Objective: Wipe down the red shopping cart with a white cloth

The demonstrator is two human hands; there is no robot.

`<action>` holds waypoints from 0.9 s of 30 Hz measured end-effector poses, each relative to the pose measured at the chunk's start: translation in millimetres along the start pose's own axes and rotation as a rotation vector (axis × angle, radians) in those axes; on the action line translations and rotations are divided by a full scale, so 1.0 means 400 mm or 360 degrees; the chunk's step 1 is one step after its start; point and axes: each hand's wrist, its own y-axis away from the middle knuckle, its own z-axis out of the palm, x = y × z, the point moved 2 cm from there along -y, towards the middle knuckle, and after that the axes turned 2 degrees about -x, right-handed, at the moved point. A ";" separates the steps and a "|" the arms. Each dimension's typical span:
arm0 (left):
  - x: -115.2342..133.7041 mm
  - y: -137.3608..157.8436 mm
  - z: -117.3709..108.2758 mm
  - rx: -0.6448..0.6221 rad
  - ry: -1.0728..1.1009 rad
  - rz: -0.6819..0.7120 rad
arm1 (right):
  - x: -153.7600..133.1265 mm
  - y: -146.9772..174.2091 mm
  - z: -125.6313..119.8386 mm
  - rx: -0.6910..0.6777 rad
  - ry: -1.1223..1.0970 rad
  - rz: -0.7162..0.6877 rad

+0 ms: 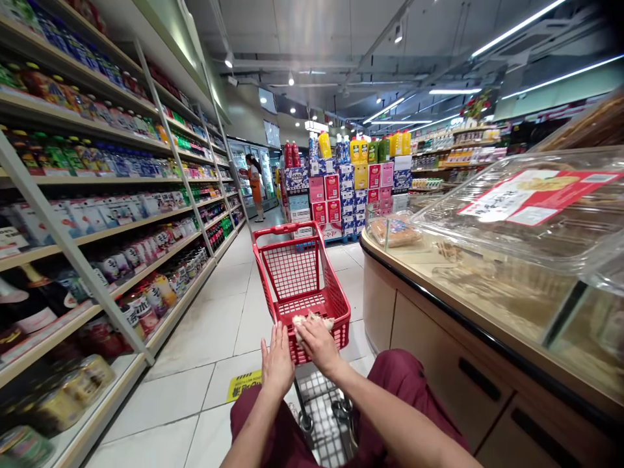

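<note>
A red plastic shopping cart basket (336, 296) with slatted walls stands in front of my knees. My left hand (277, 364) lies on or against its near left corner, fingers stretched out and nothing held in them. At the near rim, my right hand (316, 341) presses a crumpled off-white cloth (327, 322), its fingers bent over it. Part of the cloth is hidden under that hand. The cart's red handle (285, 229) is on the far side, away from me.
Drink shelves (112, 175) line the left side. On the right stands a wooden counter (429, 331) bearing clear plastic food boxes (531, 195). Stacked drink cartons (346, 195) rise ahead. A person in orange (255, 185) stands farther back. A yellow floor sign (244, 385) lies by my left knee.
</note>
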 end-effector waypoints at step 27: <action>0.009 0.007 0.004 0.0099 -0.0021 0.0015 | 0.078 0.019 -0.025 -0.0016 -0.0020 0.0096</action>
